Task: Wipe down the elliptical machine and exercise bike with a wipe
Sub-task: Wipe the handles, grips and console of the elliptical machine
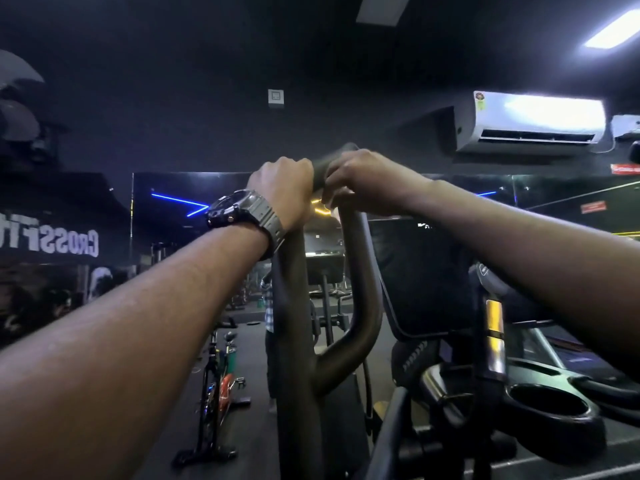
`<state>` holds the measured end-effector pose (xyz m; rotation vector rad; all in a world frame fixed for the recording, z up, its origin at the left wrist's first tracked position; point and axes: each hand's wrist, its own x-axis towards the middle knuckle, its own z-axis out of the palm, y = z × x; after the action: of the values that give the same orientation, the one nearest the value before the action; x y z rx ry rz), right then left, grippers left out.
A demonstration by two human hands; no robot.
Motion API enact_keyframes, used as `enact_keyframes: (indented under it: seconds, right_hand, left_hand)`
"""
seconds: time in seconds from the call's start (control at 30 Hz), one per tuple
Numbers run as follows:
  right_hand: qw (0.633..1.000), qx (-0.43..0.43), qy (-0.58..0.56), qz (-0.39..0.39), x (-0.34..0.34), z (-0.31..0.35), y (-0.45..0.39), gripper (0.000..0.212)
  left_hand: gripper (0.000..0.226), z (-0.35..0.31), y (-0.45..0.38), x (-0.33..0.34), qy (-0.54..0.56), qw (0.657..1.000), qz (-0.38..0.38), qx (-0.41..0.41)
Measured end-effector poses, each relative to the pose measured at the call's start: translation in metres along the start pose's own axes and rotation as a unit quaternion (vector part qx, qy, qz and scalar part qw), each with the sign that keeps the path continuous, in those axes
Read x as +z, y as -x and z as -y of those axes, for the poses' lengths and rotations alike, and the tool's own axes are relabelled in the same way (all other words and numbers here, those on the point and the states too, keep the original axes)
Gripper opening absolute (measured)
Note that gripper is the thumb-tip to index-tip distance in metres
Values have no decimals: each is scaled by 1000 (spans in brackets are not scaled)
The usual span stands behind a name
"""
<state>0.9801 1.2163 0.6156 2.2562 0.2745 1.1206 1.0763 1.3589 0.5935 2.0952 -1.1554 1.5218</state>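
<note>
Nearest, cup holder: black round well (547, 407) on the elliptical machine (446, 271) console, lower right.
Left hand (282, 192): fingers curled round the top of the dark handlebar (360, 271), gripping it; dark watch (235, 211) on the wrist.
Right hand (363, 183): fingers curled over the handlebar's top bend, just beside the left; cannot tell whether a wipe lies under it.
Handlebar axis: looped tube, long axis upright, top bend pointing away and up.
Exercise bike (216, 393): lower left on the dark floor, well apart from both hands, with red and green parts.
Writing: mirrored white letters (52, 242) at left, roughly "CROSSFIT".
Room: dim gym, black walls, mirror, blue light strips (176, 200).
Far wall: white air conditioner (530, 121) high at right, lit ceiling panel (613, 31).
</note>
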Motion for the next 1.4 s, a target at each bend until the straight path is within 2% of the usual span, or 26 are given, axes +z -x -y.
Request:
enact_keyframes:
  seconds: [0.17,0.33,0.43,0.5,0.57,0.67,0.73,0.87,0.93,1.0,1.07,1.17,1.23,1.33,1.4]
  right_hand:
    - [995,76,-28,-51,-10,-16,-14,24]
    - [997,14,-73,-22,6,-1,24,32]
    - [990,22,-141,-13,9,-6,49,28]
    - [987,45,-145,-54,11,-17,46,24]
    - [975,117,-148,-118,15,-30,33,23]
    - [925,248,-212,-195,29,-28,21,24]
    - [883,300,-267,-242,40,-11,29,22]
    - [812,356,-386,-253,63,15,58,11]
    - [749,398,-470,-243,68,10,50,8]
    - [666,435,-553,-249,67,0,28,4]
    - [613,451,-593,-261,63,-8,8,10]
    - [568,444,-642,-259,66,-12,-5,14]
    - [542,436,-667,-266,67,-5,0,12]
    - [529,415,-692,-263,76,7,16,11]
    - [474,392,-752,-237,84,8,23,14]
  left_hand:
    - [22,1,0,2,9,1000,0,-9]
    - [29,0,2,-2,20,1000,15,-9]
    - [37,-4,2,-5,13,999,29,-23]
    - [37,-7,2,-7,-2,999,29,-24]
    - [31,-11,0,-8,-19,999,23,-22]
    - [28,-14,-5,-12,-51,998,31,-18]
    - [30,-18,-7,-17,-80,996,46,-14]
    - [32,-25,-13,-16,-81,994,67,-28]
    - [36,-27,-19,-11,-57,994,86,-43]
    - [52,-30,-29,-2,-19,993,116,-34]
    - [58,-36,-37,4,8,992,125,-11]
    - [42,-42,-44,7,4,995,100,9]
    - [38,-42,-45,7,-14,996,84,13]
    - [48,-39,-44,10,-36,997,67,16]
    - [49,-38,-44,12,-38,997,60,13]
